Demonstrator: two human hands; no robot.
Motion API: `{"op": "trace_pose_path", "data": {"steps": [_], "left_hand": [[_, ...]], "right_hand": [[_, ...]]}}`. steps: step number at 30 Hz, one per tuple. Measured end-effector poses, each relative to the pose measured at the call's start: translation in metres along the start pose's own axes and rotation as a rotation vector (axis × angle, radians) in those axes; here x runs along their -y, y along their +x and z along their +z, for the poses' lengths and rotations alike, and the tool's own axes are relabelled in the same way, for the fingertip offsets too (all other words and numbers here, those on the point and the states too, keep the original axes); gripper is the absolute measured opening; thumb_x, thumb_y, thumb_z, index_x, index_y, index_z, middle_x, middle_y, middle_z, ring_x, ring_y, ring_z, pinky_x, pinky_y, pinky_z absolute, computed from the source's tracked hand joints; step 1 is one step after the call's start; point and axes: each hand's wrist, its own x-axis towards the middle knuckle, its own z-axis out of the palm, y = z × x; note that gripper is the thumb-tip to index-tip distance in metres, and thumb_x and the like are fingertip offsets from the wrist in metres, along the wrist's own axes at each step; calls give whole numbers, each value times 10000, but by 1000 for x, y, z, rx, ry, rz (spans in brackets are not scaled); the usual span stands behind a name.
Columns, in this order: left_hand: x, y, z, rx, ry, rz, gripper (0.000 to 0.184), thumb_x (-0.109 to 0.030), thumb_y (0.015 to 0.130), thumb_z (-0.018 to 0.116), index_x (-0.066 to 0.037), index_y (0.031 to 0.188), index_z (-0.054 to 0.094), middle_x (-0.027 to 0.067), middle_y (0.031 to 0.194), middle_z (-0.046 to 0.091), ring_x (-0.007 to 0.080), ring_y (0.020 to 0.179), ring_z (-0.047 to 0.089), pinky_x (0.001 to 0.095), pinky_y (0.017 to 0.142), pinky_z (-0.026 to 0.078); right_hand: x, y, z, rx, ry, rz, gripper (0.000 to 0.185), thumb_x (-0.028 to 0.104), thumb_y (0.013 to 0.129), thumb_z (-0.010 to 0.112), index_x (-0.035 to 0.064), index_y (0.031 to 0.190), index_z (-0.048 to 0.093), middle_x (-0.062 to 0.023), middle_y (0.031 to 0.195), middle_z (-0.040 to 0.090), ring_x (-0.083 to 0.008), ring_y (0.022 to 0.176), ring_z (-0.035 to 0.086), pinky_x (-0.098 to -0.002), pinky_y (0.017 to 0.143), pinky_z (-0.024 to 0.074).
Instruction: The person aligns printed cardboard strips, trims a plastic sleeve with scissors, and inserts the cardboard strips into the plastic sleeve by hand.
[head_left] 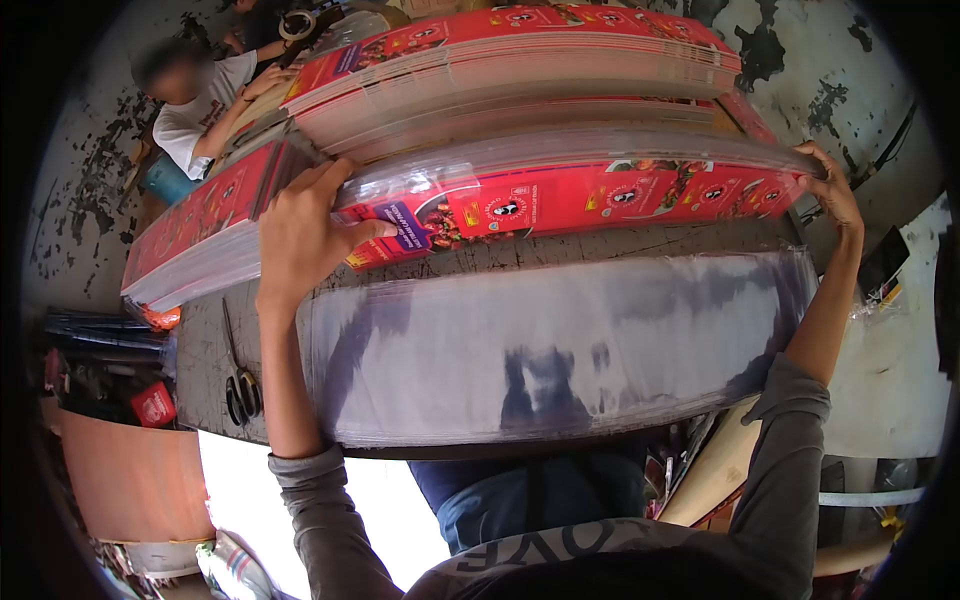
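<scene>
A long stack of red printed sheets (560, 205), with food pictures and a round logo, stands tilted on edge across the table. My left hand (305, 225) grips its left end, thumb on the printed face and fingers over the top edge. At the other end my right hand (832, 190) is closed around the upper corner. Nearer my body lies a wide pile of clear plastic sheets (450, 350), shiny and flat along the table's front edge.
More red sheets (520, 60) are piled high at the back, and another pile (205, 225) lies left. Black-handled scissors (240, 390) rest on the dark table (205, 345). A person (195, 110) works at the far left, near a roll of tape (297, 25).
</scene>
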Motion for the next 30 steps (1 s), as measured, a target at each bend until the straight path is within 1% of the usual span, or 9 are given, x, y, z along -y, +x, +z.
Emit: {"op": "trace_pose_path", "data": {"steps": [8, 11, 13, 15, 16, 18, 19, 22, 30], "left_hand": [[3, 4, -4, -53, -61, -35, 535, -253, 501, 765, -42, 948, 561, 108, 857, 597, 283, 765, 565, 357, 648, 444], [11, 7, 5, -84, -22, 18, 519, -231, 521, 761, -32, 956, 560, 117, 887, 593, 264, 854, 553, 346, 698, 436], [17, 8, 6, -88, -32, 25, 491, -212, 544, 756, -31, 957, 562, 118, 900, 592, 246, 905, 545, 334, 727, 431], [25, 6, 5, -49, -517, -190, 407, -191, 667, 693, -21, 1004, 541, 120, 972, 574, 203, 1013, 501, 302, 827, 389], [28, 5, 11, -45, -518, -193, 407, -191, 667, 693, -21, 1004, 541, 120, 972, 574, 203, 1013, 501, 302, 827, 389], [33, 7, 28, -277, -1234, -442, 355, -170, 770, 592, 5, 1063, 493, 117, 1035, 541, 192, 1073, 456, 279, 919, 312], [32, 6, 34, -270, -1256, -479, 389, -152, 811, 529, 35, 1137, 425, 135, 1141, 483, 218, 1121, 415, 283, 964, 266], [23, 11, 31, -190, -1362, -450, 409, -101, 807, 503, 15, 1185, 400, 146, 1192, 455, 220, 1154, 382, 285, 964, 274], [26, 8, 34, -220, -1426, -408, 510, -110, 779, 511, -24, 1251, 337, 149, 1274, 366, 224, 1182, 344, 316, 975, 268]], "right_hand": [[-8, 8, -1, -40, 124, -87, 410, 152, 718, 657, 61, 1085, 498, -34, 1012, 511, -139, 989, 475, -259, 902, 338], [-16, 16, 5, -5, 186, -65, 518, 253, 723, 639, 80, 1173, 449, -72, 1133, 458, -177, 1018, 468, -301, 886, 350], [-7, 9, 15, 93, 378, -181, 631, 316, 745, 602, 50, 1256, 346, -97, 1201, 425, -200, 1101, 417, -327, 947, 289], [-24, 11, 8, 101, 415, -218, 675, 333, 748, 593, 30, 1275, 298, -107, 1231, 401, -210, 1134, 386, -337, 970, 252], [-34, 11, 5, 109, 454, -260, 722, 350, 752, 583, 10, 1294, 250, -118, 1261, 377, -220, 1167, 355, -347, 994, 215], [-40, 8, 9, 108, 519, -205, 754, 353, 733, 606, -7, 1290, 247, -131, 1290, 333, -232, 1196, 310, -345, 1008, 187], [-42, 8, 9, 108, 579, -153, 787, 356, 713, 629, -24, 1286, 244, -145, 1318, 288, -243, 1225, 265, -343, 1022, 159], [-64, 16, 0, 78, 658, -142, 655, 279, 758, 590, -15, 1260, 289, -122, 1251, 387, -229, 1173, 344, -353, 999, 219], [-50, 25, 9, 29, 642, -42, 582, 170, 741, 613, -17, 1218, 337, -127, 1207, 422, -226, 1136, 383, -350, 978, 262]]}}
